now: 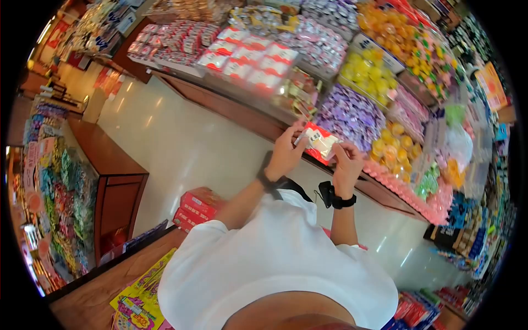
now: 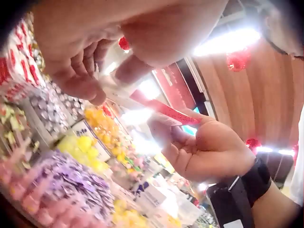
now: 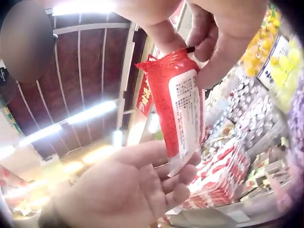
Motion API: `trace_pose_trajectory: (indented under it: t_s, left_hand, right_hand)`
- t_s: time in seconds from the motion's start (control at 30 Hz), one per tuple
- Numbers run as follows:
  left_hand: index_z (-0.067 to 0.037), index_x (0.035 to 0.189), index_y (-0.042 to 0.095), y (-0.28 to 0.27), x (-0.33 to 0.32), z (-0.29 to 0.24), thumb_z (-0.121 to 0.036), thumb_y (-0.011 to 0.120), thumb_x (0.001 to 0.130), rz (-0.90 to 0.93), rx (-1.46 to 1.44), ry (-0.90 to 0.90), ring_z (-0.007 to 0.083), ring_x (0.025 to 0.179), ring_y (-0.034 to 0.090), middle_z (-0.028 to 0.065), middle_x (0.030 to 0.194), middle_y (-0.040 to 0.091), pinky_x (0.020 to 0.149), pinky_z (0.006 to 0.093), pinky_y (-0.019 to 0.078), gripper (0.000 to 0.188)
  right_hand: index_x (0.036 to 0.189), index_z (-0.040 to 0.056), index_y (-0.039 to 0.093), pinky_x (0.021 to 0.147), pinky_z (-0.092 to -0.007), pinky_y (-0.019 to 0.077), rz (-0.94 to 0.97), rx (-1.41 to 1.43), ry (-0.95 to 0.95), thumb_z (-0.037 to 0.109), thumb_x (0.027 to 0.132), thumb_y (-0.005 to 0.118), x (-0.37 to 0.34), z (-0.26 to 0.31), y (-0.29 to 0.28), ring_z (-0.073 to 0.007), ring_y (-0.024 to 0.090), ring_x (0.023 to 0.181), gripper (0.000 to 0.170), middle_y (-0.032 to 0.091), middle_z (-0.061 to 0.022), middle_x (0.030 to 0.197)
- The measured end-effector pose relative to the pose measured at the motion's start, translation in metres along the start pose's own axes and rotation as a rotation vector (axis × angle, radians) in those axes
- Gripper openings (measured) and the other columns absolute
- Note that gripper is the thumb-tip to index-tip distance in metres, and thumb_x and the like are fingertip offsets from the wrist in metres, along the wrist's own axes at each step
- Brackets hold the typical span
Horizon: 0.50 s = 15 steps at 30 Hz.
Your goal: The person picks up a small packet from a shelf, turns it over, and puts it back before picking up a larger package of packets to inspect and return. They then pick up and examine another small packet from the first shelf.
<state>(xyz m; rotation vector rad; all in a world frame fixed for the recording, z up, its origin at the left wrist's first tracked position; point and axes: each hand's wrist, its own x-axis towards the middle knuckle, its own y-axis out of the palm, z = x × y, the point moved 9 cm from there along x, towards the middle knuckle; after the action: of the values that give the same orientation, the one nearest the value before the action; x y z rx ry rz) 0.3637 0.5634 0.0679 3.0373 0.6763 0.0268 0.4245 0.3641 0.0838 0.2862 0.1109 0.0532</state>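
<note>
Held between both hands, in front of the candy display, is a small red and white snack packet (image 1: 319, 142). The left hand (image 1: 287, 149) pinches one end, its thumb on the near face. At the opposite end, the right hand (image 1: 348, 165) pinches the packet's edge between thumb and fingers. The right wrist view shows the packet (image 3: 179, 114) with printed text on a white panel and a crimped red end under the right fingers (image 3: 209, 42). There the left hand (image 3: 137, 183) lies palm-up, its fingertips at the lower end. Both wrists wear black bands.
Similar red and white packets (image 1: 250, 58) fill a bin ahead. Beside it are purple-wrapped candies (image 1: 349, 116), yellow ones (image 1: 367, 74) and orange ones (image 1: 396, 144). A wooden display stand (image 1: 118, 181) is at the left. Red boxes (image 1: 197, 209) stand near the left elbow.
</note>
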Motion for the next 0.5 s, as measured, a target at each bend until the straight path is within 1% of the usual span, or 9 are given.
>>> trace_pose_trajectory:
  t_s: [0.03,0.07,0.17,0.2,0.3,0.4,0.43,0.47,0.5]
  left_hand:
    - [0.003,0.123,0.057,-0.018,0.015,-0.001,-0.013,0.066,0.094,-0.040,0.017,0.012,0.0123,0.084,0.063,0.0100,0.096,0.068,0.072,0.0276,0.0526,0.034]
    - [0.003,0.123,0.057,-0.036,0.028,0.004,-0.012,0.065,0.095,-0.059,0.064,-0.039,0.0118,0.084,0.062,0.0097,0.098,0.068,0.073,0.0270,0.0527,0.033]
    - [0.002,0.123,0.057,-0.083,0.070,0.007,-0.013,0.066,0.095,-0.120,0.004,-0.058,0.0119,0.084,0.062,0.0099,0.101,0.067,0.073,0.0268,0.0528,0.033]
    - [0.002,0.122,0.057,-0.100,0.082,0.009,-0.012,0.066,0.095,-0.142,0.070,-0.072,0.0120,0.087,0.062,0.0099,0.104,0.066,0.075,0.0271,0.0532,0.032]
    - [0.001,0.123,0.057,-0.144,0.118,0.002,-0.012,0.066,0.094,-0.188,0.187,-0.071,0.0131,0.092,0.062,0.0101,0.107,0.066,0.080,0.0292,0.0528,0.034]
    - [-0.001,0.122,0.058,-0.184,0.145,0.004,-0.012,0.068,0.093,-0.235,0.276,-0.062,0.0095,0.087,0.061,0.0055,0.103,0.067,0.077,0.0242,0.0507,0.033]
    - [-0.001,0.122,0.058,-0.195,0.152,0.006,-0.011,0.068,0.092,-0.247,0.289,-0.044,0.0096,0.087,0.061,0.0057,0.103,0.067,0.077,0.0243,0.0508,0.033]
    - [0.000,0.122,0.059,-0.206,0.157,0.008,-0.010,0.068,0.092,-0.259,0.301,-0.028,0.0097,0.087,0.061,0.0060,0.104,0.067,0.078,0.0244,0.0509,0.033]
    - [0.000,0.122,0.059,-0.217,0.162,0.010,-0.009,0.068,0.091,-0.270,0.312,-0.011,0.0099,0.087,0.061,0.0062,0.104,0.067,0.078,0.0245,0.0510,0.033]
  right_hand:
    - [0.097,-0.0020,0.066,0.070,-0.0225,0.0490,0.047,0.019,0.033,0.002,0.087,0.071,0.015,-0.007,0.027,-0.0099,0.062,0.078,0.011,0.067,-0.0040,0.089]
    - [0.098,-0.0030,0.066,0.071,-0.0222,0.0498,0.081,-0.051,0.042,0.002,0.088,0.070,0.027,-0.007,0.051,-0.0102,0.063,0.080,0.012,0.068,-0.0046,0.091]
    - [0.101,-0.0044,0.067,0.073,-0.0222,0.0515,0.133,0.023,0.159,0.003,0.089,0.070,0.061,-0.033,0.110,-0.0105,0.064,0.081,0.014,0.069,-0.0055,0.092]
    - [0.105,-0.0041,0.066,0.066,-0.0206,0.0499,0.169,0.049,0.163,0.005,0.091,0.069,0.073,-0.039,0.129,-0.0094,0.064,0.074,0.017,0.068,-0.0048,0.088]
    - [0.107,-0.0033,0.067,0.067,-0.0208,0.0508,0.225,0.021,0.262,0.006,0.092,0.067,0.099,-0.066,0.174,-0.0087,0.064,0.076,0.017,0.068,-0.0044,0.091]
    - [0.108,-0.0028,0.069,0.071,-0.0219,0.0521,0.303,-0.083,0.254,0.009,0.093,0.067,0.118,-0.078,0.215,-0.0075,0.063,0.083,0.019,0.068,-0.0027,0.096]
    - [0.109,-0.0028,0.069,0.072,-0.0219,0.0522,0.333,-0.113,0.258,0.009,0.094,0.067,0.123,-0.079,0.228,-0.0072,0.063,0.085,0.019,0.068,-0.0023,0.096]
    - [0.109,-0.0037,0.068,0.072,-0.0223,0.0517,0.347,-0.080,0.252,0.013,0.092,0.070,0.129,-0.083,0.241,-0.0088,0.064,0.079,0.024,0.070,-0.0045,0.091]
    - [0.110,-0.0036,0.067,0.072,-0.0223,0.0515,0.370,-0.078,0.266,0.013,0.092,0.070,0.132,-0.085,0.251,-0.0089,0.064,0.079,0.025,0.070,-0.0048,0.091]
